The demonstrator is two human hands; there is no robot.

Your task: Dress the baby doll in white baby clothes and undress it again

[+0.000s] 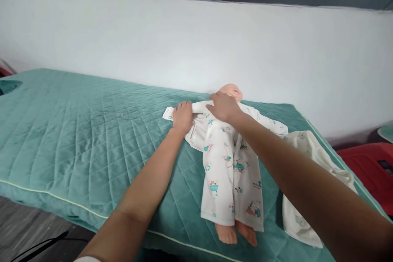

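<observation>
A baby doll [231, 90] lies on its back on a green quilted bed [76, 131], dressed in a white printed sleepsuit [229, 168], bare feet toward me. My left hand [182, 116] is closed on the suit's outstretched sleeve [199, 107] near its cuff. My right hand [223, 106] rests on the same sleeve at the doll's shoulder, just below the head, its fingers curled over the cloth. The doll's arm is hidden inside the sleeve.
A second white garment [307, 180] lies crumpled beside the doll on the right. A white wall [184, 41] runs behind the bed. A red box [368, 168] stands right of the bed. The floor and a dark cable [39, 245] show at lower left.
</observation>
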